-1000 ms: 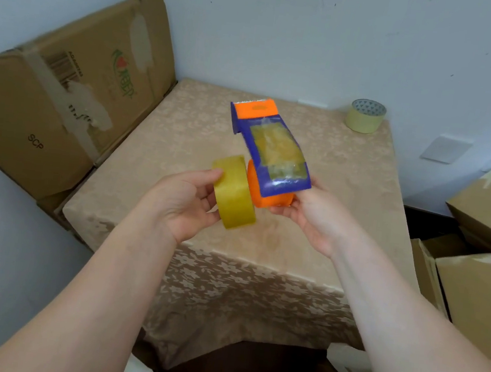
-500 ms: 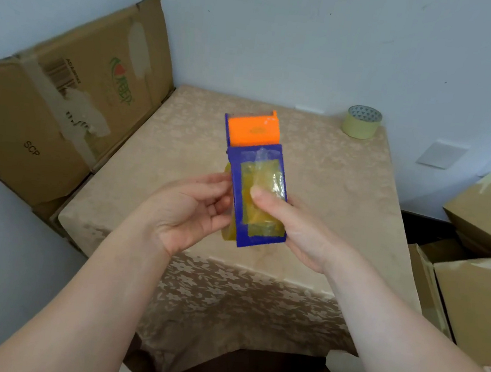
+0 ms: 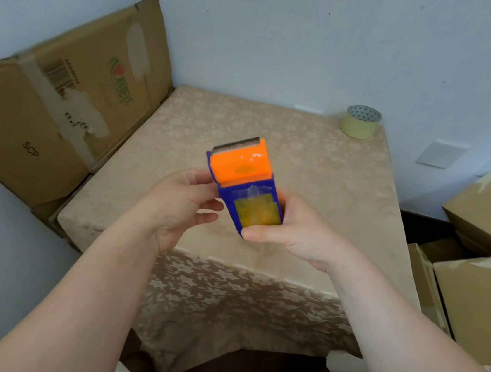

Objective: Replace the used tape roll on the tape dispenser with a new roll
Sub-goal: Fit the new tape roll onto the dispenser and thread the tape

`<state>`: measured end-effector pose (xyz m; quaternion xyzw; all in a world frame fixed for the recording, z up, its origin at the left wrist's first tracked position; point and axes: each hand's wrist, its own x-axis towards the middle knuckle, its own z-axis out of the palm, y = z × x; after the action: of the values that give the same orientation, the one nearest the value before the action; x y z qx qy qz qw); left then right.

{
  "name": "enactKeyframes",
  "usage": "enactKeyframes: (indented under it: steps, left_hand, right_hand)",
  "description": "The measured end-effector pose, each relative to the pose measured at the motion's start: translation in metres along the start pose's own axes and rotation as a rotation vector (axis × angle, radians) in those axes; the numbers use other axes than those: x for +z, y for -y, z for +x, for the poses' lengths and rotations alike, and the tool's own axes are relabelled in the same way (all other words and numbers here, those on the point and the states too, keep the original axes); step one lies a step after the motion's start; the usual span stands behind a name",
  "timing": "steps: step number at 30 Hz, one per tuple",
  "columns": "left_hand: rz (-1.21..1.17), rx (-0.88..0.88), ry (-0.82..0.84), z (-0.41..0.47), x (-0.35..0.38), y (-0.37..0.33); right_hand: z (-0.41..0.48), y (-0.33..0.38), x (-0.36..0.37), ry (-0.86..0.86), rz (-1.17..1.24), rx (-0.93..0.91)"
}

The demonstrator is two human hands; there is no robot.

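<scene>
Both hands grip the tape dispenser (image 3: 245, 186) above the table (image 3: 315, 175). The left hand (image 3: 174, 208) has its fingers curled against the dispenser's left side; the right hand (image 3: 297, 231) is closed round the lower right end, thumb across the bottom edge. A tape roll (image 3: 361, 122) stands well apart at the table's far right corner.
</scene>
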<state>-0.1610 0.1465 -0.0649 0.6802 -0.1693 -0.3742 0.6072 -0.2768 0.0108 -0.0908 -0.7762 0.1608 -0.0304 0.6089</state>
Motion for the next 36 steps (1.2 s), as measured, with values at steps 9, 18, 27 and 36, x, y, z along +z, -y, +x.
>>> enactKeyframes:
  steps: [9,18,27,36]
  left_hand:
    - [0.015,0.106,-0.014,-0.002,-0.009,-0.007]
    - [0.374,0.328,-0.043,-0.008,0.005,-0.004]
    - [0.593,0.42,-0.205,-0.008,0.01,-0.002]
    - [0.774,0.518,-0.185,-0.01,0.011,-0.003]
  right_hand:
    - [0.004,-0.008,-0.006,-0.236,-0.822,-0.037]
    - [0.004,-0.011,-0.006,-0.239,-1.022,-0.153]
    - [0.001,-0.006,-0.002,-0.216,-1.086,-0.207]
    - [0.0,-0.007,-0.006,-0.205,-1.091,-0.199]
